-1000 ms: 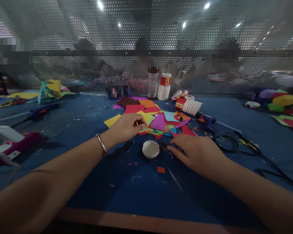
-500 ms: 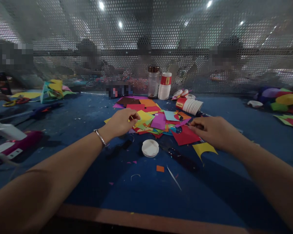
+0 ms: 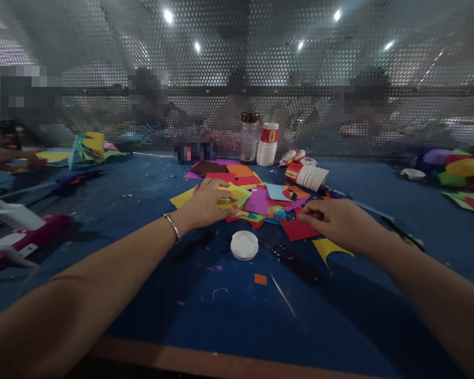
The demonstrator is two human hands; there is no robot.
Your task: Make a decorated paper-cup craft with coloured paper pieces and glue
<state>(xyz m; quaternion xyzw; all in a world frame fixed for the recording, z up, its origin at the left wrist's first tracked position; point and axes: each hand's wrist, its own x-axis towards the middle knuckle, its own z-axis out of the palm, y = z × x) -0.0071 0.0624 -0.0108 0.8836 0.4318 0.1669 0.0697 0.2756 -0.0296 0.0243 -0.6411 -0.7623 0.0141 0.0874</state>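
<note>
My left hand (image 3: pixel 209 204) reaches over the left side of a heap of coloured paper pieces, its fingers apart above a yellow sheet (image 3: pixel 180 198). At the heap's right side is my right hand (image 3: pixel 329 217), fingers curled in a pinch over a red paper (image 3: pixel 296 227); whatever lies between the fingertips is hidden. A purple piece (image 3: pixel 257 201) and a light blue piece (image 3: pixel 278 192) lie on top between the hands. In front of the heap is a white round lid-like disc (image 3: pixel 244 246), with dark-handled scissors (image 3: pixel 294 261) beside it.
A clear bottle (image 3: pixel 248 139) and an upright stack of paper cups (image 3: pixel 267 145) stand behind the heap. Another cup stack (image 3: pixel 308 176) lies on its side. A magenta device (image 3: pixel 43 231) sits left. Another person's hand (image 3: pixel 31 159) is far left.
My left hand has moved slightly right over the heap, and its fingers have spread. My right hand has shifted slightly left. The other person's hand has come further into view.
</note>
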